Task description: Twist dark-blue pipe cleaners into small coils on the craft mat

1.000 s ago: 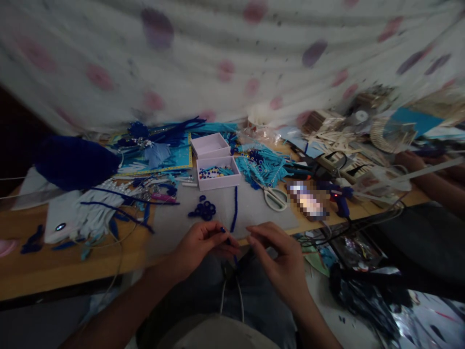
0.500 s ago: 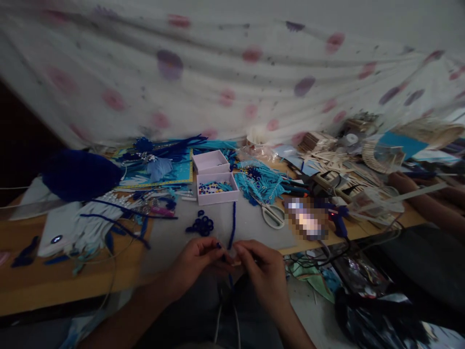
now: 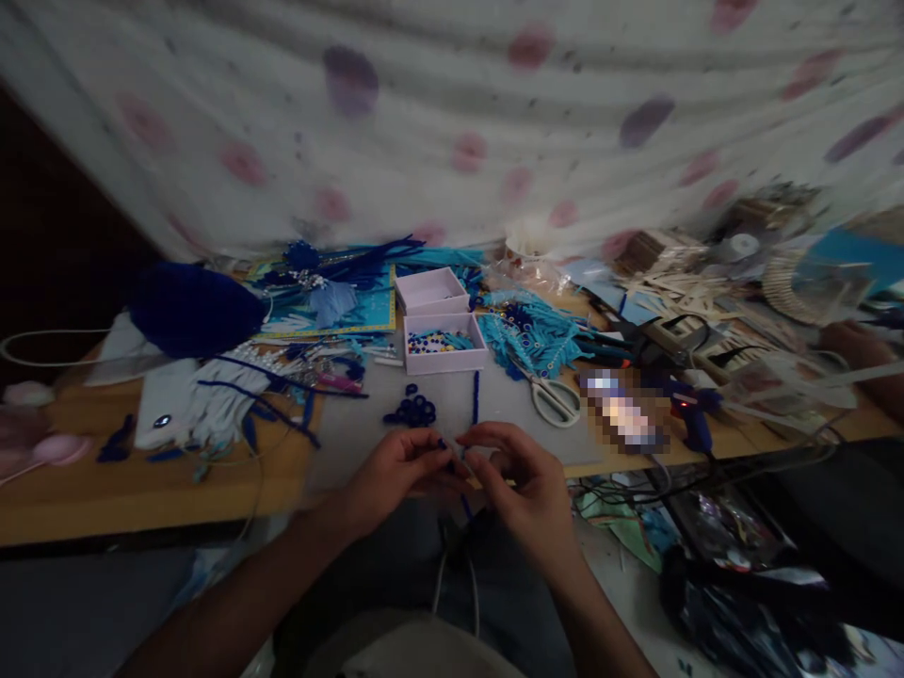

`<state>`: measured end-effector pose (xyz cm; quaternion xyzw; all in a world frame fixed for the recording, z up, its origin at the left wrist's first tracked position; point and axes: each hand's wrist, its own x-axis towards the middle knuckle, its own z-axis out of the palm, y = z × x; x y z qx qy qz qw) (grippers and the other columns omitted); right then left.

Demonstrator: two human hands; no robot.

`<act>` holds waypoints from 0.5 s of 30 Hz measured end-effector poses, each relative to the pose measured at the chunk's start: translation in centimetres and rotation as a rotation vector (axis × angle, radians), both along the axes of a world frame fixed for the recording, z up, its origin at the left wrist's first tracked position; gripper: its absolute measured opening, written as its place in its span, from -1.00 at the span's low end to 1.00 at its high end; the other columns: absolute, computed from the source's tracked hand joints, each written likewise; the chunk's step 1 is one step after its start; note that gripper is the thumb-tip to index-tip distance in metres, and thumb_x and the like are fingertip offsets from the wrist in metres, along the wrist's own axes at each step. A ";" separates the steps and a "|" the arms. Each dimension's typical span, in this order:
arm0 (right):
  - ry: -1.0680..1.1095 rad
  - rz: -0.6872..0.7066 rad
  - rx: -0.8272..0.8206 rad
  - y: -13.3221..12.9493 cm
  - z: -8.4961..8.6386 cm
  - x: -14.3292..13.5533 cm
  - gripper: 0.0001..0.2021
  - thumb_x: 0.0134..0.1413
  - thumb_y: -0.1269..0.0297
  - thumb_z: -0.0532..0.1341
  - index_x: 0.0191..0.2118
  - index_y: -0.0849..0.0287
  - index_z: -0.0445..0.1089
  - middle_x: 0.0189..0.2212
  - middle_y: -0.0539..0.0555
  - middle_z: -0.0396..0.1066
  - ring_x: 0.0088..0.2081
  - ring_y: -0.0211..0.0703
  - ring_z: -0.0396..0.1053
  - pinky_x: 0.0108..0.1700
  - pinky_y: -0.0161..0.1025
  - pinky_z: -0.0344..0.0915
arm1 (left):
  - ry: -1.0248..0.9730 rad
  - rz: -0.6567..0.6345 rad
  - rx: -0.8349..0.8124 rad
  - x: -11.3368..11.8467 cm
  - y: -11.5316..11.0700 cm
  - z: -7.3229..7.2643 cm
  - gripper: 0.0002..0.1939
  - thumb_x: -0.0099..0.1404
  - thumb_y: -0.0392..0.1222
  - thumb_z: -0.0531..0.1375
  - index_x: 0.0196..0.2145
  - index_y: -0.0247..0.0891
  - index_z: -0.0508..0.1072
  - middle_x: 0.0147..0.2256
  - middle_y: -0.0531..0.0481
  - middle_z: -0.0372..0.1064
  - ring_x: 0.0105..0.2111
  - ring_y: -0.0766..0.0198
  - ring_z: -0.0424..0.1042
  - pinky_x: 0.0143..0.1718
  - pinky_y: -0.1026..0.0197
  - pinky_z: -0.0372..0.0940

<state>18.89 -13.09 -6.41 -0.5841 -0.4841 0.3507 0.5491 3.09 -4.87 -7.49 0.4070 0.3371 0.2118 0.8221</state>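
1. Head view: the left hand (image 3: 396,473) is closed in a pinch—thumb against fingers—on a small dark-blue piece (image 3: 443,443).
2. Facing it, the right hand (image 3: 526,485) has its thumb and fingertips drawn together close to that piece; whether they grip anything, I cannot tell.
3. Both hands are at the near edge of a grey mat (image 3: 346,454), and a dark-blue strip (image 3: 467,507) shows just below them.
4. On the mat, beyond the hands, lie a cluster of dark-blue rings (image 3: 412,409) and, to its right, a straight blue stem (image 3: 476,397).
5. Farther back sits an open white box (image 3: 446,361) holding beads and turquoise bits, with another pale box (image 3: 432,291) behind it.
6. Scissors (image 3: 557,403) with white handles lie right of the stem, near a heap of turquoise strips (image 3: 540,337)—a blue glue gun (image 3: 696,412) is farther right.
7. Another person's hand (image 3: 854,347) shows at the far right.
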 end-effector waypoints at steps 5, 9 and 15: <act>0.118 0.024 0.036 0.1 0.2 -1.0 -0.80 0.24 0.17 0.24 -0.07 0.10 0.42 -0.19 0.13 0.59 -0.59 -0.32 0.29 -0.59 -0.37 0.22 | -0.025 0.002 0.007 -0.4 0.1 0.1 -0.60 0.04 0.03 0.47 -0.35 -0.34 0.52 -0.33 -0.08 0.56 -0.33 0.16 0.59 -0.22 0.16 0.45; 0.057 0.034 0.064 -0.3 0.1 -1.3 -0.82 0.29 0.21 0.20 -0.05 0.07 0.43 -0.14 0.13 0.58 -0.57 -0.31 0.31 -0.57 -0.36 0.25 | -0.026 -0.004 0.013 -0.5 0.2 0.1 -0.61 0.05 0.04 0.46 -0.35 -0.33 0.52 -0.33 -0.08 0.56 -0.34 0.16 0.58 -0.21 0.15 0.45; -0.158 -0.024 0.100 -0.5 -0.3 -1.6 -0.82 0.25 0.31 0.23 -0.05 0.06 0.43 -0.17 0.08 0.59 -0.60 -0.34 0.27 -0.54 -0.35 0.26 | -0.022 0.012 0.009 -0.3 0.3 -0.3 -0.62 0.01 0.00 0.48 -0.38 -0.32 0.51 -0.40 -0.01 0.54 -0.39 0.23 0.55 -0.25 0.20 0.42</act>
